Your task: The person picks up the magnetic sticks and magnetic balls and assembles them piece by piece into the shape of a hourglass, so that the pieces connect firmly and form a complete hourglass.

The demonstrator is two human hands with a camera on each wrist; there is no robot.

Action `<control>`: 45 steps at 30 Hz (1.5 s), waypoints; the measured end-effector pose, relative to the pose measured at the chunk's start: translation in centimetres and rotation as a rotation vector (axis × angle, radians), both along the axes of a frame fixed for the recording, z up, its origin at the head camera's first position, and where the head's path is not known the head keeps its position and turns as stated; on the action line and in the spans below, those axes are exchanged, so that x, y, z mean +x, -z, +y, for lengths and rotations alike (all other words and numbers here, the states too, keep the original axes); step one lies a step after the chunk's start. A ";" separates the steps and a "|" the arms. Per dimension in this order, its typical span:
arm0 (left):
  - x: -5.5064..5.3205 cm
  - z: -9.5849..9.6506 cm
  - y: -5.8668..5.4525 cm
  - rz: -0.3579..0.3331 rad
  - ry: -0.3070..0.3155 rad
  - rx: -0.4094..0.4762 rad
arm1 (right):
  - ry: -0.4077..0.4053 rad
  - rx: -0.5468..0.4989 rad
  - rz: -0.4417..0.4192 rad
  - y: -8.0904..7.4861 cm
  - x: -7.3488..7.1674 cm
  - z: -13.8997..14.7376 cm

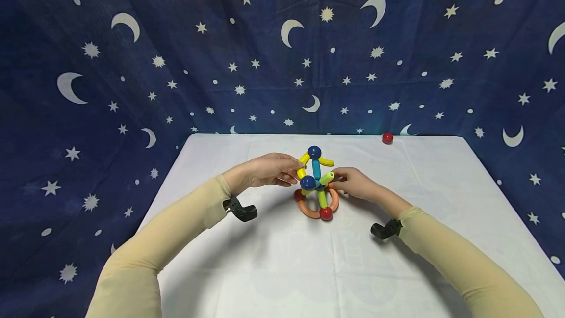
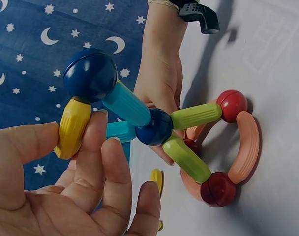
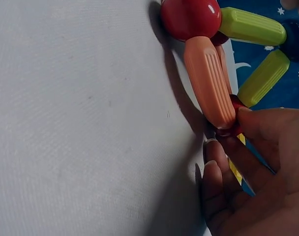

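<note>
A building-toy structure of sticks and balls stands mid-table. Its base is a ring of orange curved sticks joined by red balls. Green sticks rise from it to a blue ball, and light-blue sticks lead on to further blue balls. My left hand pinches a yellow curved stick that touches the top blue ball. At the base's right side, my right hand grips a red ball between thumb and fingers; the fingers partly hide that ball.
Another yellow curved stick lies behind the structure. A loose red ball sits near the table's far edge. White cloth covers the table. A dark blue curtain with moons and stars hangs behind and along both sides.
</note>
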State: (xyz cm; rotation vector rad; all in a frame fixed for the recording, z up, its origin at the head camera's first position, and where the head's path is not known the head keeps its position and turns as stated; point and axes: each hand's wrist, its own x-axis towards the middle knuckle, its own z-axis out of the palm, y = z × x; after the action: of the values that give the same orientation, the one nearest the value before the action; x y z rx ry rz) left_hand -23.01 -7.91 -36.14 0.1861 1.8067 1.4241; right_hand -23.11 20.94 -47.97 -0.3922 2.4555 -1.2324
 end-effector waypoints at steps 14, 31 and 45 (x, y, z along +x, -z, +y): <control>0.2 -0.4 0.3 0.009 -0.054 0.017 | 0.338 0.016 0.062 -0.6 -2.8 4.6; 0.5 -0.4 0.8 0.009 -0.054 0.044 | 0.696 0.208 0.192 -0.5 -5.7 11.8; 0.4 -0.2 0.9 0.022 -0.047 0.052 | 0.481 0.401 0.263 -0.8 -7.3 12.3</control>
State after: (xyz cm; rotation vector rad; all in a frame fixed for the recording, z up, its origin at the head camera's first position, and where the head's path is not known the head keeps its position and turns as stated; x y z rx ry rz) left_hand -22.56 -8.08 -37.08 0.1881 1.8034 1.5088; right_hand -30.39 33.28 -47.15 0.1709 3.0556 -0.8435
